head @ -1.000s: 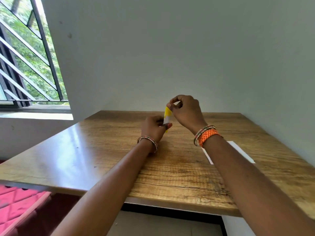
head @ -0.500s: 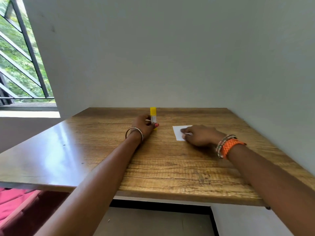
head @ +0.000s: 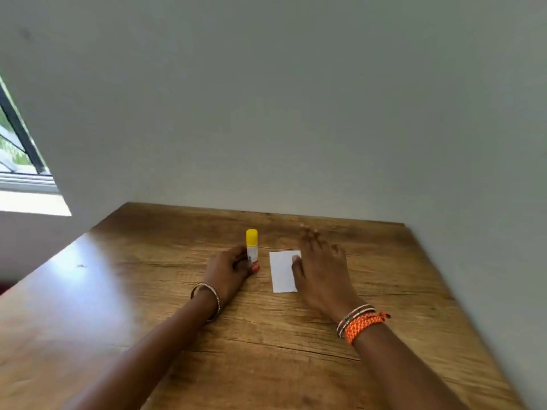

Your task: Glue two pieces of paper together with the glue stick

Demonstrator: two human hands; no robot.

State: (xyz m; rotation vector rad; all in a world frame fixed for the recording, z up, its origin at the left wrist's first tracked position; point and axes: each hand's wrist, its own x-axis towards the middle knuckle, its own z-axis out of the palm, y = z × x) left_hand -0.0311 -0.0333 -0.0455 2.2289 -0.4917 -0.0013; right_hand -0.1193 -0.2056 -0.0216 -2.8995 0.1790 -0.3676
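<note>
A glue stick with a yellow cap stands upright on the wooden table. My left hand grips its lower white body, fingers curled round it. Just to the right lies a small white piece of paper, flat on the table. My right hand lies flat over the paper's right part with fingers spread and straight, thumb on the sheet. Only one sheet shows; whether a second lies under it or under the hand I cannot tell.
The table butts against a grey wall at the back and on the right. A window with dark bars is at the far left. Bangles and an orange band circle my wrists.
One second ago both hands held the glue stick up in the air. Since then the left hand stood it on the table and the right hand moved onto the paper, its fingers now spread flat.
</note>
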